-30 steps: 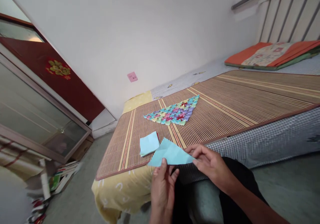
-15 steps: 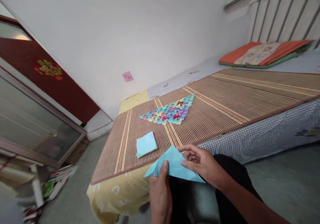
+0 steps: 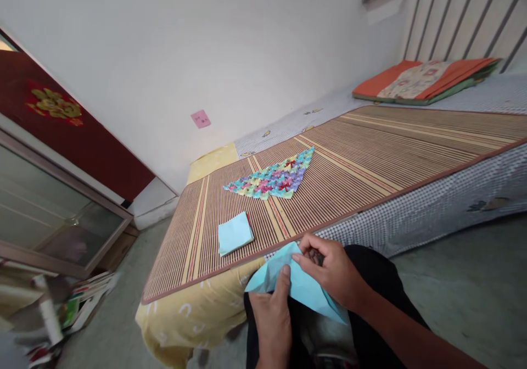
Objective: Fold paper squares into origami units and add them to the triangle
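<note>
A light-blue sheet of paper [image 3: 307,284], folded into a triangle with crease lines, is held above my lap. My left hand [image 3: 274,308] grips it from the lower left, the thumb pressed on its face and the other fingers hidden behind. Near the top corner, my right hand [image 3: 329,270] pinches the paper's right edge between thumb and curled fingers. A stack of square light-blue paper [image 3: 234,234] lies on the striped mat just beyond. Farther back rests a triangular piece of many folded colourful papers [image 3: 274,177].
The striped mat [image 3: 349,160] covers the bed, with a yellow cloth [image 3: 197,314] hanging at its near corner. Folded orange bedding [image 3: 424,80] lies at the back right. A glass-panelled door [image 3: 53,204] and papers on the floor [image 3: 88,300] are at left.
My right hand has moved up to the paper's top corner and pinches it. The paper has tilted and bent, its right corner lower. The view has shifted slightly.
</note>
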`<action>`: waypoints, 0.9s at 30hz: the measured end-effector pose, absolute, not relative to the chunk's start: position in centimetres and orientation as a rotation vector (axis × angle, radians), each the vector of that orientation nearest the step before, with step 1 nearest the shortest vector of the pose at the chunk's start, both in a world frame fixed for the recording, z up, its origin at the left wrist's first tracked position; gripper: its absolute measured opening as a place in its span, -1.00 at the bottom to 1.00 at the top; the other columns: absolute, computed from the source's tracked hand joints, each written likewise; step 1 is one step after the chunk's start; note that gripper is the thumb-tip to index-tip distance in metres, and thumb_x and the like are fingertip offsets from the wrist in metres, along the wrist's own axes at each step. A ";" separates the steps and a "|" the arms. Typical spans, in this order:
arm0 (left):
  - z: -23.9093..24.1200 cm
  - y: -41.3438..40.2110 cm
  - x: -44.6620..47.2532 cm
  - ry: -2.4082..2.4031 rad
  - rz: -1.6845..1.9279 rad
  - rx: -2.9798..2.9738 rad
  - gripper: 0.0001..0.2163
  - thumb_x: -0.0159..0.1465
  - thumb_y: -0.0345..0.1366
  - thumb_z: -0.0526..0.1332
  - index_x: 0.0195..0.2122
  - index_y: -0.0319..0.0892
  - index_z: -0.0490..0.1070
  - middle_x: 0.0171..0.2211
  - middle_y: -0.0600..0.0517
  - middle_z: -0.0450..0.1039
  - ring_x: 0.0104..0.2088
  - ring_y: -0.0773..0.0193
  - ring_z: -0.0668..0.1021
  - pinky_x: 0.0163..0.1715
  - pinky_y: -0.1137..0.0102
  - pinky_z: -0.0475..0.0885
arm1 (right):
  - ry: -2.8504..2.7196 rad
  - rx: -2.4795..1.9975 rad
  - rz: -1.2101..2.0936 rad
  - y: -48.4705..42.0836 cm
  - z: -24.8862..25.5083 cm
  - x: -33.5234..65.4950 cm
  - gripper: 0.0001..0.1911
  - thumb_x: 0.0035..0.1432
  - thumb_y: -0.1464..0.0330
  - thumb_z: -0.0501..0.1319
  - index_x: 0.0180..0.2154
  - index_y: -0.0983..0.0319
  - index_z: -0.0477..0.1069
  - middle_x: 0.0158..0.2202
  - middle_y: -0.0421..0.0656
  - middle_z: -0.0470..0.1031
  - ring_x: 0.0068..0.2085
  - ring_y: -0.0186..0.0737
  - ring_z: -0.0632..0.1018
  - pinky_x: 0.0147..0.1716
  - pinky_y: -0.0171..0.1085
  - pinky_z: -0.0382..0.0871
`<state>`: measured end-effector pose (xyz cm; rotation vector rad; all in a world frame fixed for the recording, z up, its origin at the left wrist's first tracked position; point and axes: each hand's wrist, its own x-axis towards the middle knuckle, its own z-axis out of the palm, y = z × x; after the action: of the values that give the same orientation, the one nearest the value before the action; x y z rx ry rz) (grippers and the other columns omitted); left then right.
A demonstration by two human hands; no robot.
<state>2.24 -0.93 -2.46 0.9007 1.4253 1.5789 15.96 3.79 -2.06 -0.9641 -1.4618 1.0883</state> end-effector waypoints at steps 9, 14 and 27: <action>-3.5 -1.4 2.2 1.302 1.316 0.897 -0.57 0.08 0.03 0.46 -0.62 -0.22 0.42 -0.68 0.09 0.35 -0.63 0.38 0.32 -0.60 0.46 0.22 | -1.279 -0.903 1.309 4.5 -2.6 15.9 -0.56 0.11 0.05 0.37 -0.50 0.20 0.27 -0.59 -0.33 0.17 -0.56 -0.39 0.22 -0.60 -0.39 0.11; -3.5 -1.4 1.8 1.299 1.334 0.908 -0.54 0.17 -0.01 0.41 -0.67 -0.20 0.32 -0.65 0.07 0.34 -0.56 0.36 0.33 -0.49 0.44 0.24 | -1.292 -0.908 1.246 5.2 -3.0 17.1 -0.73 0.22 0.14 0.28 -0.34 0.22 0.46 -0.53 -0.25 0.38 -0.55 -0.34 0.36 -0.58 -0.37 0.28; -1.9 -0.2 0.9 1.059 1.424 0.486 -0.64 0.05 -0.21 0.52 -0.16 -0.27 0.60 -0.25 -0.13 0.66 -0.28 0.09 0.65 -0.26 0.30 0.50 | -2.049 -0.576 0.639 3.0 -2.4 18.5 -0.74 0.22 0.58 0.21 -0.23 0.13 0.57 0.10 -0.07 0.43 0.15 -0.01 0.43 0.14 -0.04 0.34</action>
<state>0.87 -0.20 -1.88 0.4862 1.0592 1.4245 18.49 3.01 -2.37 -0.5755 -2.0494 0.6394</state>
